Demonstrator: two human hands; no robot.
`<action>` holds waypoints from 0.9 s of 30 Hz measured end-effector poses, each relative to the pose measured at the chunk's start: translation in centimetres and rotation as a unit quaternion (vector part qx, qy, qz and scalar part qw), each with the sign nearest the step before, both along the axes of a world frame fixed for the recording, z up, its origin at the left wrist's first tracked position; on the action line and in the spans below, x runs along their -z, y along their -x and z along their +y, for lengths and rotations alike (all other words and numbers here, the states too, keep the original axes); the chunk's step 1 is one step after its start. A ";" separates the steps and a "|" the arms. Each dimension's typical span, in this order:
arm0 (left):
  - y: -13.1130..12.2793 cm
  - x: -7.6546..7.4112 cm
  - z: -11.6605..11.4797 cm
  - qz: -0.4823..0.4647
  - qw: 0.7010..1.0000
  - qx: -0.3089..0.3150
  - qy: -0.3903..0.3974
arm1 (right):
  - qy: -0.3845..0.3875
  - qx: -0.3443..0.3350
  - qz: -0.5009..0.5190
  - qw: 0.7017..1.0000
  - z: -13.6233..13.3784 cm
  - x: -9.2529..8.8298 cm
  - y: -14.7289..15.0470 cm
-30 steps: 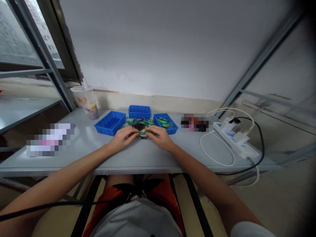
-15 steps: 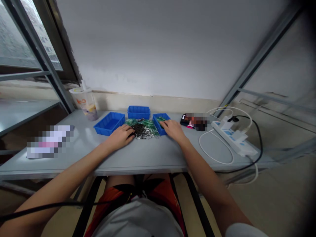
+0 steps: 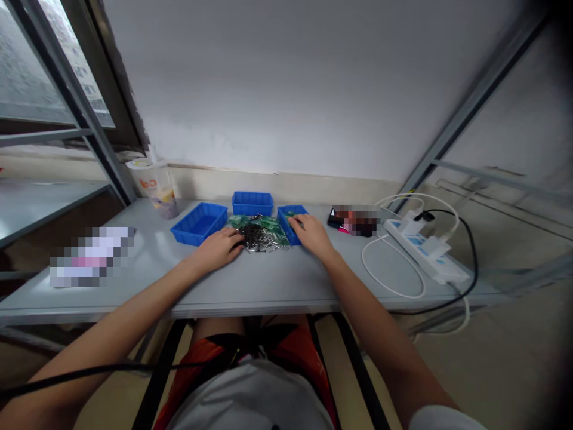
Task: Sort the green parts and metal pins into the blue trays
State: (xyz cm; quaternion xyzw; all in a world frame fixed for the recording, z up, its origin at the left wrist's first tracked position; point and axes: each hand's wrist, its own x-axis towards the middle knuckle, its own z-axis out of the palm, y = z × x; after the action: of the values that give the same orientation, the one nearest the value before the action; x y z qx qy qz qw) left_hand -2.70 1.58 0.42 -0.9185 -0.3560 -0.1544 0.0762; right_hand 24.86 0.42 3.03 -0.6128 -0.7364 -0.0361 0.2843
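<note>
My left hand rests on the table, fingers stretched out and touching the left side of a pile of small dark and silvery metal pins or screws. Crumpled green plastic lies under and behind the pile. Over the near rim of the right-hand blue bin, my right hand has its fingers bent together beside green pieces inside it. What its fingertips hold, if anything, is too small to make out.
Two more blue bins stand here, one at the left and one against the wall. A drink cup is at the back left. A phone-like object lies right, near a white power strip with looping cables.
At the right-hand bin, my right hand's fingers have drawn back slightly and bent more. My left hand stays at the pile, with almost no movement.
</note>
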 end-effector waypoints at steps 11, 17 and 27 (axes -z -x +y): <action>0.0 0.3 0.1 -0.027 0.999 0.023 0.014 | -0.053 -0.097 0.094 0.989 -0.4 -0.6 0.9; 0.1 0.5 0.3 -0.051 0.997 0.029 0.042 | -0.031 -0.147 0.078 0.986 -0.4 -0.3 1.3; -1.8 -2.4 0.7 -0.016 0.996 0.064 0.057 | -0.032 -0.184 0.056 0.981 -0.4 0.2 1.7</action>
State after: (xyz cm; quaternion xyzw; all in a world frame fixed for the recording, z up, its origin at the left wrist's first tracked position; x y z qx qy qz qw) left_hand -0.93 2.31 2.78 -0.9396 -0.3063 -0.1528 0.0081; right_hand 23.19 0.03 2.78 -0.4589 -0.8179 0.0273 0.3461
